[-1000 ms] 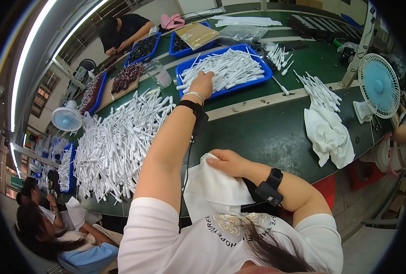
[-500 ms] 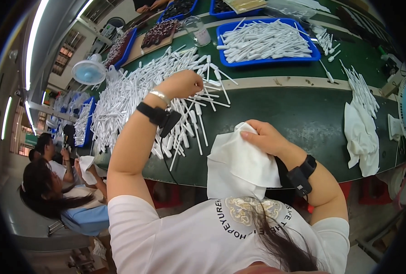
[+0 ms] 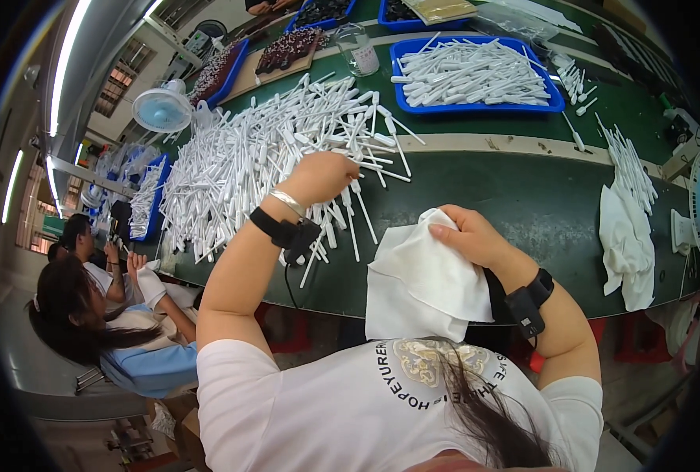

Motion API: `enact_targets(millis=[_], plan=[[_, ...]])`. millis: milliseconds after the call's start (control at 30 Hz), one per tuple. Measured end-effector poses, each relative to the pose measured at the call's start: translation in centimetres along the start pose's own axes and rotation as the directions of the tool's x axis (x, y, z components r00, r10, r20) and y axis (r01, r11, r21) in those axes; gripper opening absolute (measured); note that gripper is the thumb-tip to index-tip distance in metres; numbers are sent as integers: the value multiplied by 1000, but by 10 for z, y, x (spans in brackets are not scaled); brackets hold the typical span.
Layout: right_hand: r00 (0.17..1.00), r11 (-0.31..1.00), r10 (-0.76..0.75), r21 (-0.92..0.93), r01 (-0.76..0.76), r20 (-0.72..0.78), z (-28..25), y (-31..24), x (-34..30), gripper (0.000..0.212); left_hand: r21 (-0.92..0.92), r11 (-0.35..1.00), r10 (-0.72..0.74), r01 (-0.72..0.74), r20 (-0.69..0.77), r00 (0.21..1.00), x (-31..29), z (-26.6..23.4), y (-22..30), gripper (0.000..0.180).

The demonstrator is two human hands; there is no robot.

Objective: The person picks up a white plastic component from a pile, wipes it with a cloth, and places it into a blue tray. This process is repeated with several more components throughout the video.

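My right hand [image 3: 474, 234] grips a white cloth [image 3: 417, 275], which hangs down in front of my shirt at the table's near edge. My left hand [image 3: 322, 178] is over the right side of a large heap of slim white plastic sticks [image 3: 232, 157], each with one thicker end. Its fingers are curled together at the tips; what they hold, if anything, is hidden. Several sticks [image 3: 363, 208] lie loose around that hand, pointing toward me and to the right.
Beyond the ledge stands a blue tray [image 3: 476, 108] full of similar sticks. A clear jar [image 3: 358, 51] is left of it. At right lie more sticks [image 3: 631, 169] and another white cloth [image 3: 627, 252]. A small fan [image 3: 161, 110] stands at left, with co-workers [image 3: 79, 322] seated beyond.
My left hand has come nearer to me and slightly right, lower over the edge of the heap. My right hand keeps its grip on the cloth. The whole view has shifted a little.
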State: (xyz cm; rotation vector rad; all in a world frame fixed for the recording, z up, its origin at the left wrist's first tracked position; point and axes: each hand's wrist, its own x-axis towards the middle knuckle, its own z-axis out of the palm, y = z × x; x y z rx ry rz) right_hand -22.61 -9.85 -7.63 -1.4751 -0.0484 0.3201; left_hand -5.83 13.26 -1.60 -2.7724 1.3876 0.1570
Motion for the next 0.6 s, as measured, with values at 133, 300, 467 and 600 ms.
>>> enact_targets(millis=[133,300,467,600], plan=[[1000,1000,-3,-5,3,10,1,-2,1,29,62,987,144,-146,39,989,2,11,3,12],[999,1000,28,-7,-27,17,0,-2,1,27,136,953,263,-270,69,962,6,12,-3,11],[993,1000,-21,6,20,114,-6,-1,-3,30,-148,987,59,-54,27,998,-14,-11,9,16],[939,987,-95,158,44,331,-13,-5,-3,39,-677,706,-239,209,51,970,-46,-15,28,28]])
